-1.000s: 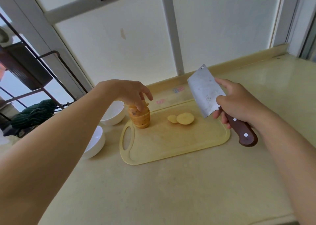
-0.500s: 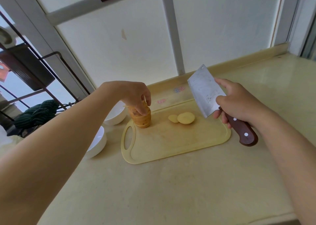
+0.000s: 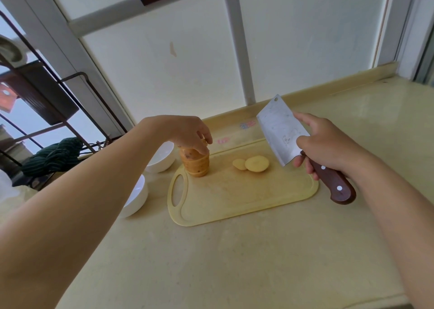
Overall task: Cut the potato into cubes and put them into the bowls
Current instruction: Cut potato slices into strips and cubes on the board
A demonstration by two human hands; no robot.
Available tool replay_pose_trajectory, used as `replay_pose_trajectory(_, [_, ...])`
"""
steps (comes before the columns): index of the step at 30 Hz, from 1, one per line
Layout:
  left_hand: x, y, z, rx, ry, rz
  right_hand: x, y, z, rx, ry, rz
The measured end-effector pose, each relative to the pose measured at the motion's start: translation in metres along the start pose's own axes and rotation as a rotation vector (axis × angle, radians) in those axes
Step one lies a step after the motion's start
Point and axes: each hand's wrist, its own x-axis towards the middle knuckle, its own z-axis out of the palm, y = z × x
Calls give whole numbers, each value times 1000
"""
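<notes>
Your left hand (image 3: pixel 187 132) has tightened up since a second ago. The fingers that lay loosely over the top now curl down, and the grip pinches the top rounds of the brown-skinned potato (image 3: pixel 196 165). That potato stands as an upright stack of slices at the far left corner of the pale yellow plastic cutting board (image 3: pixel 234 200), just beside the board's handle hole.

Over on your right, nothing much has shifted. Your right hand (image 3: pixel 328 144) keeps its grip wrapped round the brown wooden handle of the steel cleaver (image 3: pixel 279 130), one finger stretched up behind the blade. The blade is raised in the air over the board's right end and touches nothing.

Two loose pale yellow potato rounds (image 3: pixel 257 164) lie flat mid-board, the smaller tucked against the larger, apart from both the stack and the blade.

Off the board's left edge sit two round white ceramic bowls: the farther bowl (image 3: pixel 162 158) just behind your left wrist, the nearer bowl (image 3: pixel 138 196) partly hidden under your forearm.

Everything rests on the glossy beige counter (image 3: pixel 234 261). A dark green striped cloth (image 3: pixel 54 156) is bunched at the far left, below a dark metal rack (image 3: pixel 42 94).
</notes>
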Motion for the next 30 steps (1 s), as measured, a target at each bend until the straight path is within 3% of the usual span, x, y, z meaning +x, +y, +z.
replay_pose_trajectory(18, [2,-8,3,-42,-34,-16,-1,-1,0,-8,-7,5])
replay_pose_trajectory(23, [-1,-8,-7,-233,155,46,-2,-1,0,-9,-11,11])
replay_pose_trajectory(27, [3,0,2,-128,43,32,-3,-2,1,-16,-25,7])
replay_pose_trajectory(30, [13,-1,6,-172,154,13,-2,0,0,-17,-21,16])
